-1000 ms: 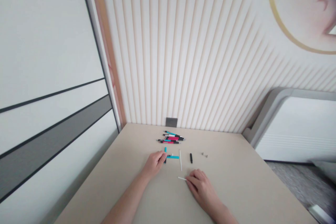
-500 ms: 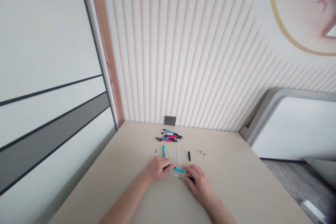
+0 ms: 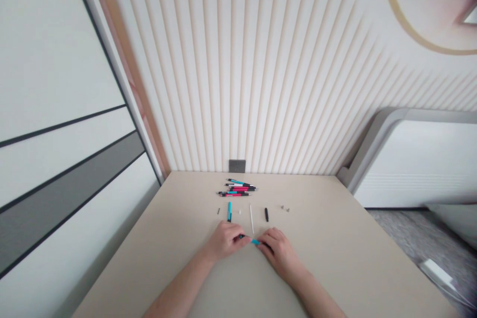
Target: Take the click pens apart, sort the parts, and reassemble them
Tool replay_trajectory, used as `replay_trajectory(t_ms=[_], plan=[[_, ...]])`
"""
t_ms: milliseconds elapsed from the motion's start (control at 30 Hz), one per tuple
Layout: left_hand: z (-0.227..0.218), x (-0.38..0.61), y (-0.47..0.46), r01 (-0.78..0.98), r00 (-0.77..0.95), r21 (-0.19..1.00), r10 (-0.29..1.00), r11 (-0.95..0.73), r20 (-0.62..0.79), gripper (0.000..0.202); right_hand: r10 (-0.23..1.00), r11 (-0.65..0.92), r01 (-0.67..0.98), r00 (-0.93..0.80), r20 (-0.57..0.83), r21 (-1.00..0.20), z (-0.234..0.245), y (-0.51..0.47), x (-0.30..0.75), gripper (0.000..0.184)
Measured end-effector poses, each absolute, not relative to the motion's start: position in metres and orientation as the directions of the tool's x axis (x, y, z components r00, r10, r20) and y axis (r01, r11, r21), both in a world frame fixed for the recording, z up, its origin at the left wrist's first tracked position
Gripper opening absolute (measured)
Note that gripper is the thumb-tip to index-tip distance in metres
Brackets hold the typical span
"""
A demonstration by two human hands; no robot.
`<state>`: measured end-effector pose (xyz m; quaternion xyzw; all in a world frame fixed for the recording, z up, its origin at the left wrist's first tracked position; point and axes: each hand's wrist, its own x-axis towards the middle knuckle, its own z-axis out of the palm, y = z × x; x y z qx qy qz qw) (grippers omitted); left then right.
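My left hand (image 3: 225,241) and my right hand (image 3: 278,251) meet near the front of the beige table (image 3: 320,243), with their fingertips on a teal pen barrel (image 3: 255,242). A dark bit shows at its left end, beside my left fingers. Farther off lies a bundle of black, teal and red pens (image 3: 237,188). A second teal pen part (image 3: 229,211), a thin white refill (image 3: 252,218) and a black pen part (image 3: 266,214) rest just beyond my hands. Tiny loose parts include a small white piece (image 3: 240,212), a dark piece (image 3: 218,211) and small metal pieces (image 3: 285,208).
The table meets a slatted cream wall at the back, with a grey wall socket (image 3: 237,165) just above the edge. A white panelled wall stands to the left. A white radiator-like unit (image 3: 413,169) stands to the right, above a grey floor.
My hands have drawn closer together around the teal barrel. The white and black pieces seen under my right hand earlier no longer show. The view has tilted slightly.
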<state>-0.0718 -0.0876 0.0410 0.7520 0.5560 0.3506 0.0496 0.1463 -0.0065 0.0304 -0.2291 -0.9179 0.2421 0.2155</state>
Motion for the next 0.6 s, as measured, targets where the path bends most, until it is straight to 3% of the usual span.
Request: replay_trajectory(t_ms=[167,300,433,600], plan=[[0.050,-0.076,-0.088,0.761,0.041,0.549,0.870,-0.346,0.491,0.040,0.551,0.751,0.294,-0.773,0.314,-0.592,0.036,-0.008,0.149,0.026],[0.059,-0.092,-0.090,0.704,-0.277,0.679,0.802,-0.205,0.530,0.032,0.613,0.682,0.279,-0.722,0.320,-0.676,0.039,-0.007,0.153,0.025],[0.064,-0.110,-0.090,0.545,-0.552,0.834,0.715,-0.079,0.428,0.033,0.676,0.622,0.278,-0.662,0.323,-0.732,0.035,-0.003,0.157,0.027],[0.063,-0.125,-0.087,0.443,-0.669,0.896,0.652,-0.034,0.355,0.039,0.724,0.577,0.312,-0.622,0.296,-0.754,0.030,-0.001,0.159,0.030]])
